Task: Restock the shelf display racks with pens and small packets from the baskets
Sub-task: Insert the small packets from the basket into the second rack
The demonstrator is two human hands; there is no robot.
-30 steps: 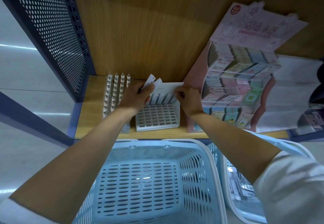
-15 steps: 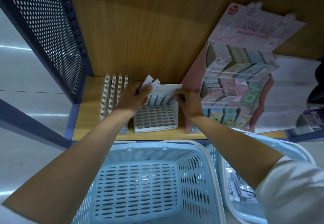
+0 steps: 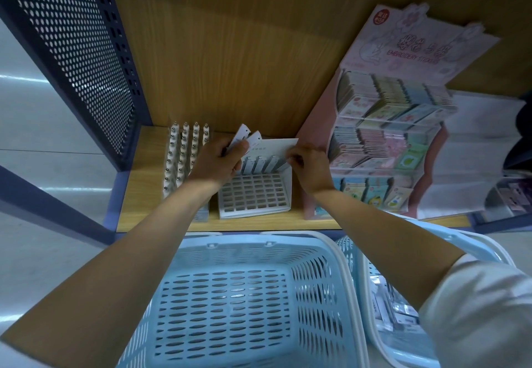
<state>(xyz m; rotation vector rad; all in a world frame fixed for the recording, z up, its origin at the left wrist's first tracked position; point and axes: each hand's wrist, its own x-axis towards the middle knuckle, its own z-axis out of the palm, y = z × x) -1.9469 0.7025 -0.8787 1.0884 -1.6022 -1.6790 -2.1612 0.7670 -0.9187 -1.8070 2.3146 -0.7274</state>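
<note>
Filling the white rack [image 3: 253, 197] is the step in hand, and both hands are arranged for it. The left hand [image 3: 217, 163], at the middle of the frame, is closed around a few spare packets [image 3: 244, 137]. They fan up past the thumb, probably so that one at a time can be drawn off.

The right hand [image 3: 309, 167], just right of the rack, has its fingers curled. Its fingertips appear to pinch the end packet [image 3: 283, 163] of the back row [image 3: 262, 163], though the hand hides the exact contact. That row stands against the rack's upright backing card [image 3: 276, 147], so I judge the filling to run from the back forward. This keeps the open slots nearest the person free to reach. Most of the slots are unfilled, so the job is in an early stage.

The rack sits on the wooden shelf [image 3: 149, 194], between the pen rack [image 3: 182, 157] at centre left, whose white pens stand in close rows, and the pink sticker display [image 3: 383, 137] at right. The display leans against the back board.

Two blue baskets rest below the shelf edge, within arm's reach. The centre basket [image 3: 259, 241] at the bottom of the frame shows only its slotted floor. The right basket [image 3: 357, 295] holds more stock, blurred and partly behind the right sleeve. That is probably where the next handful comes from.

The slots are narrow, so each packet needs to go in upright and square, or it may lean on its neighbour.
</note>
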